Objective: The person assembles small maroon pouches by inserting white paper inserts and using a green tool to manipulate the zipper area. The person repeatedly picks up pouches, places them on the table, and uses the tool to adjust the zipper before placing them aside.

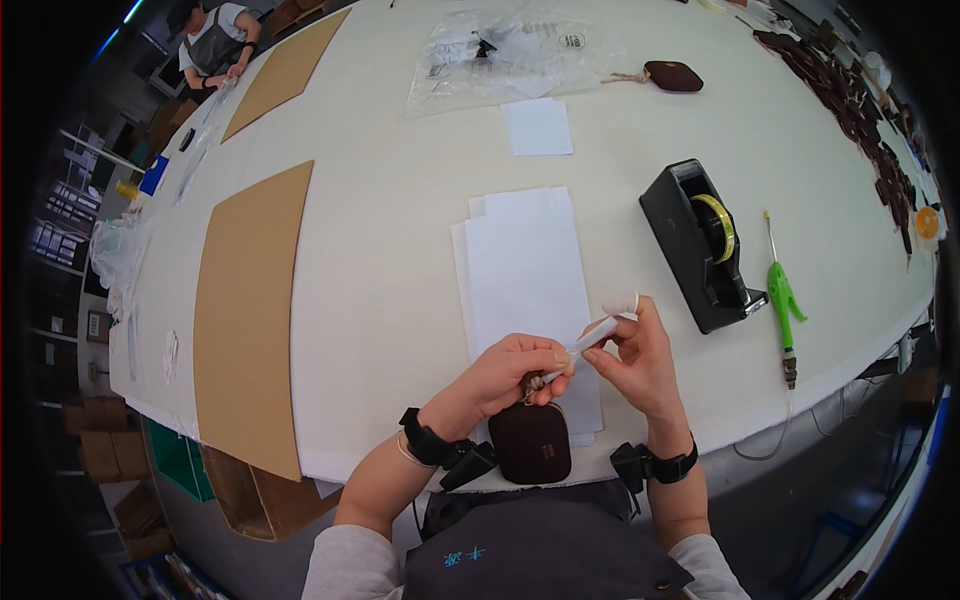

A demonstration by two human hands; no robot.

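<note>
A narrow roll of white paper [596, 335] slants between my two hands. My left hand [508, 368] is closed around its lower end, where a beige braided cord [536, 385] comes out beneath the fingers. Thumb and fingers of my right hand [641, 366] pinch the upper end, and a white cover [620, 303] sits on one of its fingertips. Just below my left hand, a dark brown zipped pouch [530, 446] lies at the table's near edge. Whether the cord is wrapped inside the paper is hidden by my fingers.
White sheets [525, 260] are stacked ahead of my hands. To the right stand a black tape dispenser [690, 245] and a green air gun [781, 290]. Cardboard [250, 320] lies left. Farther off are a plastic bag [510, 55], another brown pouch [673, 76] and a co-worker [215, 45].
</note>
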